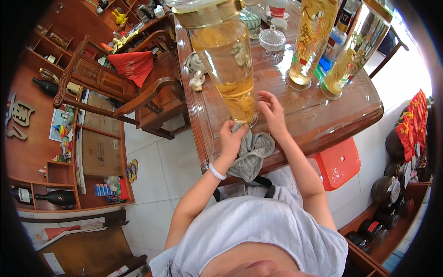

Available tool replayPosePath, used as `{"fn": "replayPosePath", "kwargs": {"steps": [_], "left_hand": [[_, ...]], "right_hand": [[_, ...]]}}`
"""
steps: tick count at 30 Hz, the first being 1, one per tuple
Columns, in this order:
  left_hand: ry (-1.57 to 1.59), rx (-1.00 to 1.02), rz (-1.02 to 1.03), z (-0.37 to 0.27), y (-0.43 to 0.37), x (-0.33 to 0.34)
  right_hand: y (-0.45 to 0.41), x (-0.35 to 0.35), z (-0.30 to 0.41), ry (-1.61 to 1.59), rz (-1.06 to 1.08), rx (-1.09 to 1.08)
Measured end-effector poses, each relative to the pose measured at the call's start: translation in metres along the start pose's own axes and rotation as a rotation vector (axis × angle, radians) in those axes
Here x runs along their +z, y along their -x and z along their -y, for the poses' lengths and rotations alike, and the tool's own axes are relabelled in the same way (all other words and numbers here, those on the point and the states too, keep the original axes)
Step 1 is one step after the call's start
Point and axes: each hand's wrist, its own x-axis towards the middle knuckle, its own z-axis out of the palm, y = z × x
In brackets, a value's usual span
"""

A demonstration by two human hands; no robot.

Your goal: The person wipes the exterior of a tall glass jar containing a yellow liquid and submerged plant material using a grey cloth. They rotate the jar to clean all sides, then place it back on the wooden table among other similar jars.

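A tall glass jar of amber liquid [228,65] with pale matter inside stands near the edge of the dark wooden table [277,121]. At its base my left hand [232,138], with a white bangle on the wrist, pinches a grey striped cloth [254,149] between thumb and fingers; the rest of the cloth hangs in folds over the table edge. My right hand [272,112] is just right of the jar's lower part, fingers apart and slightly curled, holding nothing. Whether its fingertips touch the glass, I cannot tell.
Two more tall glass jars, one amber [306,45] and one paler [356,48], stand on the right, beyond a lidded crystal bowl [272,38]. A crumpled cloth [195,64] lies at the left table edge. Around the table are a carved wooden armchair [104,79] and a red plastic stool [338,164].
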Motion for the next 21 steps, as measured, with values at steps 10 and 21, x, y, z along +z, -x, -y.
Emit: {"fn": "replayPosePath", "kwargs": {"steps": [10, 21], "left_hand": [[0.522, -0.469, 0.148, -0.036, 0.012, -0.013], [0.469, -0.554, 0.177, -0.035, 0.008, -0.029]], "right_hand": [[0.071, -0.032, 0.057, 0.513, 0.604, -0.291], [0.066, -0.037, 0.026, 0.250, 0.517, -0.152]]}}
